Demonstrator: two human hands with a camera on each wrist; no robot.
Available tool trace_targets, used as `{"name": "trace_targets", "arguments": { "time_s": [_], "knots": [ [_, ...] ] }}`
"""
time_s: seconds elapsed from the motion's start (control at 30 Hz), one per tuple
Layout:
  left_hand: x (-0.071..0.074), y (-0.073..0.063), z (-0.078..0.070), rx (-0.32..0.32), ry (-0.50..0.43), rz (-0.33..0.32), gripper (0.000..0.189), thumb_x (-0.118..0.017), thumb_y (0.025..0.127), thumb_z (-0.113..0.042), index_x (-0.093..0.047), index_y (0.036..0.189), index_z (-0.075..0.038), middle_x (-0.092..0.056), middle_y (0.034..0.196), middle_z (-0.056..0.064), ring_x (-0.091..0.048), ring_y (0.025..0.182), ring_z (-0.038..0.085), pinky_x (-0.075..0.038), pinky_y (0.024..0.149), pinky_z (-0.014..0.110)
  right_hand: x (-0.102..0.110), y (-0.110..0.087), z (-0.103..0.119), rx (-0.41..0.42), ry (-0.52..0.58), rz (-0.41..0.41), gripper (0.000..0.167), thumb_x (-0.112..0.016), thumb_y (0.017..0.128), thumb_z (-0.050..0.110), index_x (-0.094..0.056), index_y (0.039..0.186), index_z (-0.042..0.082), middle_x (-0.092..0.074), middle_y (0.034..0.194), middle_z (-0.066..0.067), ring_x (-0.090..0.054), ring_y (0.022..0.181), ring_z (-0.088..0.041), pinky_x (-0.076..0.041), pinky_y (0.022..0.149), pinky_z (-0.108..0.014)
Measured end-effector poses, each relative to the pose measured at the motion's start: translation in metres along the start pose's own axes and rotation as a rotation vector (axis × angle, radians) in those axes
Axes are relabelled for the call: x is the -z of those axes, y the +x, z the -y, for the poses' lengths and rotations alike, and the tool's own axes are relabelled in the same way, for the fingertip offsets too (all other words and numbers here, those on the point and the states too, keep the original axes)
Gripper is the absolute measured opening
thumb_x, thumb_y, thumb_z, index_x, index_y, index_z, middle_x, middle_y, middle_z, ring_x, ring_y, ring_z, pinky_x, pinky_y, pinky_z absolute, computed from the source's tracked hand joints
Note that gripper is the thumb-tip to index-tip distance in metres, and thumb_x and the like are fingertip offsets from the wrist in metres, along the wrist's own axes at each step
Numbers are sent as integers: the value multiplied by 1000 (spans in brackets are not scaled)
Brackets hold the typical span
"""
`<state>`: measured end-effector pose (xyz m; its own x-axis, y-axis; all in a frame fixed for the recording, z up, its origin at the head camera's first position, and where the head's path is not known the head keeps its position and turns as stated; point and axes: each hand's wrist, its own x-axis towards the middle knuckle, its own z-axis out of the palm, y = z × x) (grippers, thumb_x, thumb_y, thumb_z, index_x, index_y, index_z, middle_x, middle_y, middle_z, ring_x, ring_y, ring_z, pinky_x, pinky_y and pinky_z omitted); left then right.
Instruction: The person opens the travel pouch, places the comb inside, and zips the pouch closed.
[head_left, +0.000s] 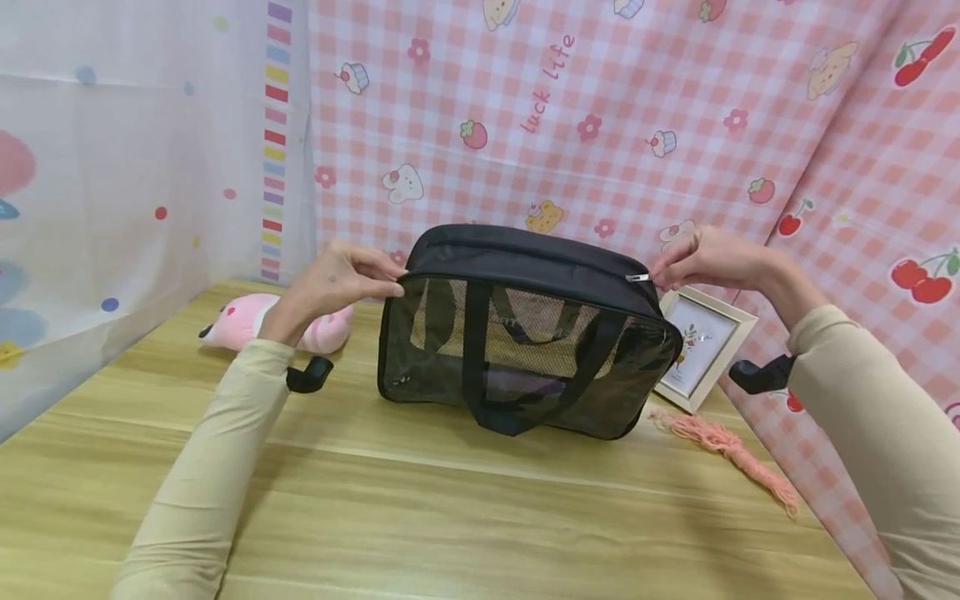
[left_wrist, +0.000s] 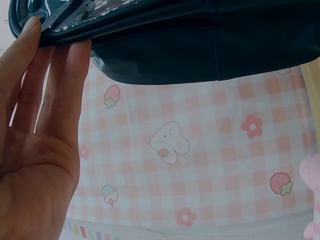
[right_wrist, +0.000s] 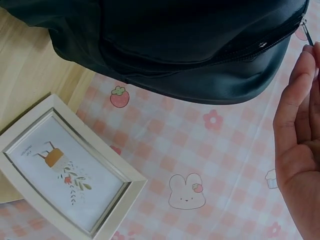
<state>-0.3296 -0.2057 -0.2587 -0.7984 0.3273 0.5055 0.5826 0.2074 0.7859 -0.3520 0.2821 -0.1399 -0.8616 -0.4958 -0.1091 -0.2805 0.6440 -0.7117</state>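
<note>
A black see-through bag [head_left: 442, 375] with mesh and two dark strap handles stands upright on the wooden table. My left hand [head_left: 330, 279] pinches the top left edge of the bag between thumb and fingers; in the left wrist view the thumb lies on the clear panel side and the fingers [left_wrist: 75, 65] on the other. At the top right, my right hand [head_left: 701, 260] pinches the silver zipper pull [head_left: 637, 277]. The right wrist view shows the pull [right_wrist: 306, 30] drawn out from the zipper toward the fingertips.
A pink plush toy [head_left: 240, 321] lies behind my left forearm. To the right of the bag, a cream picture frame [head_left: 705, 346] leans near the checked cloth wall [head_left: 660, 67]. A bundle of peach cord [head_left: 738, 454] lies on the table [head_left: 450, 525] in front of the frame.
</note>
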Motion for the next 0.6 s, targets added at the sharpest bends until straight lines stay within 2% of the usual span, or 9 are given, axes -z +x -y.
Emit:
{"name": "trace_targets", "arguments": {
  "time_s": [0.17, 0.37, 0.6],
  "knots": [
    [1, 1, 0, 1, 6, 6, 18, -79, 77, -6, -75, 93, 0, -71, 93, 6, -68, 81, 16, -57, 70, 30, 1, -2, -8, -21, 26, 7, 19, -61, 92, 5, -69, 103, -9, -70, 93, -8, -64, 88, -16, -53, 84, -28],
    [2, 1, -1, 10, 1, 6, 20, -81, 76, -9, -75, 94, -1, -71, 93, 5, -68, 82, 18, -57, 71, 31, 2, -8, -14, -7, 57, 22, 15, -60, 92, 3, -74, 97, 0, -70, 92, -3, -64, 86, -12, -53, 81, -27],
    [1, 0, -1, 11, 22, -2, 20, -81, 76, -10, -76, 94, -2, -71, 95, 6, -68, 83, 17, -57, 70, 31, 3, -14, -25, -1, 111, 52, 19, -57, 93, 0, -75, 95, 5, -70, 91, -3, -65, 84, -11, -54, 79, -27]
  ]
}}
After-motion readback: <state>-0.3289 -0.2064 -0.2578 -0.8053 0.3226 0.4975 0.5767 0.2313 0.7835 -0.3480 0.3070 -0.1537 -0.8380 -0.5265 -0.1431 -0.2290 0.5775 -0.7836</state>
